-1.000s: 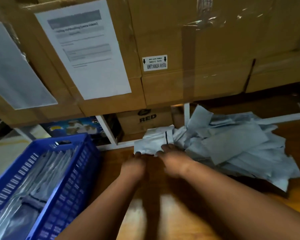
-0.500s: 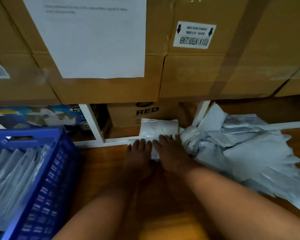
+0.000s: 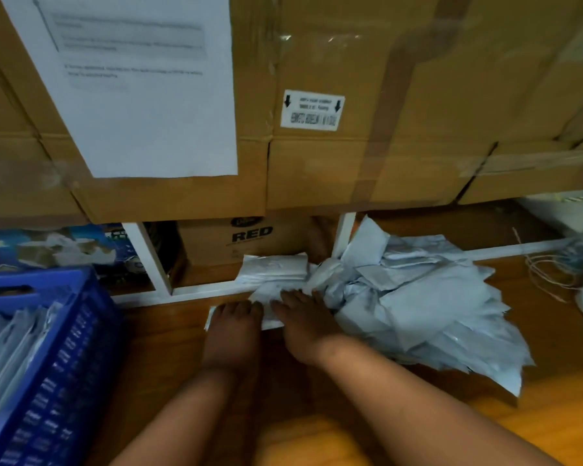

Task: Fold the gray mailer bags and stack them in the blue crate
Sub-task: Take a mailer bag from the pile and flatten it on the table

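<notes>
both hands flat, fingers straight, pressing one mailer bag on the floor (nothing gripped). could spring open if released early. may snag the loose pile alongside.

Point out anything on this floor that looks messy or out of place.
The unfolded gray mailer bags lie in a jumbled, overlapping heap right of the hands, not stacked. A loose tangle of thin wire sprawls beside it. Bags in the blue crate look orderly.
</notes>
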A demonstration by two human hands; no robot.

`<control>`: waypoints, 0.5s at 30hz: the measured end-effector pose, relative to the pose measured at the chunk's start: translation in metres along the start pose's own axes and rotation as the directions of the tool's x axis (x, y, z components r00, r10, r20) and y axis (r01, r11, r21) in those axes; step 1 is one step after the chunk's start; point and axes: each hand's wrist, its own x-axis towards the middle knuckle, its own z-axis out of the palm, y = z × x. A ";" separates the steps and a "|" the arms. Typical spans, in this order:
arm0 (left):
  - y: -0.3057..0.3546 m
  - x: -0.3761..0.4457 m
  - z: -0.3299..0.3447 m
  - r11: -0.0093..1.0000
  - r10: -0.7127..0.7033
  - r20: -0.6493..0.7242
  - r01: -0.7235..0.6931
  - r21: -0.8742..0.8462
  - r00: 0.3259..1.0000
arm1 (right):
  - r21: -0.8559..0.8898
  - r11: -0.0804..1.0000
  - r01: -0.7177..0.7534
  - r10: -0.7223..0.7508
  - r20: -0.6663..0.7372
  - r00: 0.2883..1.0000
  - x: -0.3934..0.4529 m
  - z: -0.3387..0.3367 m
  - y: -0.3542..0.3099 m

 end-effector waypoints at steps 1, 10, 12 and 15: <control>0.007 -0.010 -0.005 1.000 -0.001 0.002 0.001 0.008 1.000 | 0.021 1.000 -0.001 0.001 0.020 1.000 -0.010 -0.003 0.000; 0.089 -0.105 0.008 0.998 0.055 -0.108 -0.054 0.010 0.993 | 0.046 0.985 0.167 -0.167 0.012 0.986 -0.136 0.040 0.009; 0.106 -0.128 0.021 0.993 0.118 -0.164 -0.114 0.034 0.979 | 0.048 0.979 0.197 -0.198 0.005 0.980 -0.165 0.054 0.016; 0.126 -0.164 0.033 0.991 0.113 -0.121 -0.103 0.088 0.986 | -0.047 0.972 0.230 -0.229 0.024 0.973 -0.201 0.077 0.032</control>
